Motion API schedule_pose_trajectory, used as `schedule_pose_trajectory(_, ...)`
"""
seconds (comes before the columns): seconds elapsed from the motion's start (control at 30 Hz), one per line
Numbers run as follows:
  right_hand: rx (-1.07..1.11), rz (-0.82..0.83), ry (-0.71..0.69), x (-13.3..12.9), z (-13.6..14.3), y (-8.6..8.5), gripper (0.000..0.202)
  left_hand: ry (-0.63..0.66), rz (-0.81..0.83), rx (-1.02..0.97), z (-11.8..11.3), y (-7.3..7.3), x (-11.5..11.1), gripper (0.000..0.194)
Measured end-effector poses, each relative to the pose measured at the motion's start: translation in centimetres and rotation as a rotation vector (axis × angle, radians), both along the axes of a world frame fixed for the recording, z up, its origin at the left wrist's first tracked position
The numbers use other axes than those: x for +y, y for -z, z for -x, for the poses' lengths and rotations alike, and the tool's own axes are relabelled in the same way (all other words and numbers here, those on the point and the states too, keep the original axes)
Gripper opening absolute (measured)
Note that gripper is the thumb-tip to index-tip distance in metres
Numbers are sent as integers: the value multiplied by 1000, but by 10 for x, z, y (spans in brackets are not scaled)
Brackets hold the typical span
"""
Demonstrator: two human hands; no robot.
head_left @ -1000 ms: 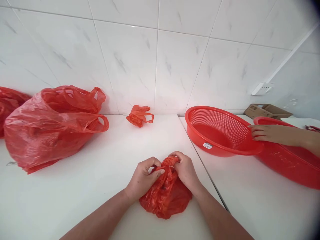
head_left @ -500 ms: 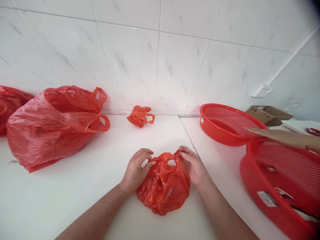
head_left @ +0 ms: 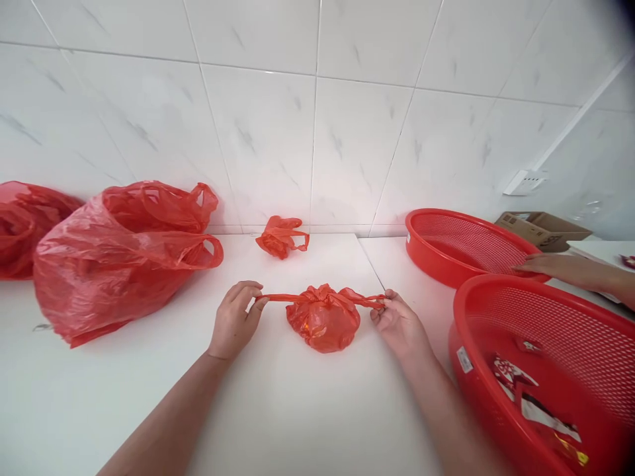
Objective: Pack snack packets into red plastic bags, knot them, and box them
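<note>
A small red plastic bag (head_left: 325, 324) sits on the white table (head_left: 278, 410), its neck bunched and its two handles stretched out sideways. My left hand (head_left: 238, 317) pinches the end of the left handle between thumb and fingers. At the other side my right hand (head_left: 401, 324) grips the end of the right handle. Something orange shows faintly through the thin plastic; what it is I cannot tell.
Large red bags (head_left: 119, 264) stand at the left, and a small crumpled red bag (head_left: 282, 238) lies near the wall. Two red baskets (head_left: 466, 317) are at the right, the nearer holding packets. Another person's hand (head_left: 550, 264) touches the farther basket. A cardboard box (head_left: 546, 231) is behind.
My hands have moved apart, pulling the bag's handles out to both sides and drawing its neck tight. The nearer basket has shifted left, and the other person's hand is now at the farther basket's rim.
</note>
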State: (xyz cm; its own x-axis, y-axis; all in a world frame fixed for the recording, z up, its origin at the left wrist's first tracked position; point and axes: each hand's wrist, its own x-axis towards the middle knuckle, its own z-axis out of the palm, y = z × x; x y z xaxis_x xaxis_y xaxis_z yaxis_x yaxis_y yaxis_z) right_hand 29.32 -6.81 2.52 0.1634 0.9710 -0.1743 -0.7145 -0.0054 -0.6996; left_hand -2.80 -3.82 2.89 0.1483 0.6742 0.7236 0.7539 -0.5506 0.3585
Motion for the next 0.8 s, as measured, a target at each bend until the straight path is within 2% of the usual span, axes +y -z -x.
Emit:
schedule_pose_trajectory(0.13, -215, -4, 14, 1, 4, 4, 11, -37, 14, -64, -1, 0, 0, 9)
schedule_pose_trajectory(0.2, -382, -56, -11, -2, 13, 4, 16, -48, -47, -59, -4, -2, -2, 29)
schedule_pose_trajectory(0.27, -567, -134, -62, -8, 27, 2, 30, -42, -131, -1, -11, -4, -7, 55)
schedule_pose_trajectory(0.37, -782, -264, -244, -23, 53, -5, 51, 53, -165, 176, -30, -7, -24, 76)
schedule_pose_trajectory(0.43, -842, -374, -437, -33, 68, -11, 54, 140, -73, 298, -42, -8, -37, 78)
schedule_pose_trajectory(0.5, -838, -460, -584, -41, 78, -16, 48, 171, 72, 353, -48, -9, -49, 64)
schedule_pose_trajectory(0.53, -823, -469, -616, -44, 80, -17, 45, 166, 153, 351, -47, -10, -53, 52)
schedule_pose_trajectory(0.6, -814, -414, -597, -46, 80, -17, 42, 125, 292, 299, -37, -11, -60, 29)
schedule_pose_trajectory(0.67, -849, -312, -544, -45, 78, -12, 42, 36, 368, 230, -16, -10, -66, 19)
schedule_pose_trajectory(0.73, -911, -253, -515, -43, 76, -6, 41, -140, 375, 167, 15, -10, -76, 15)
schedule_pose_trajectory(0.8, -983, -281, -535, -43, 77, -1, 38, -367, 351, 139, 52, -10, -91, 16)
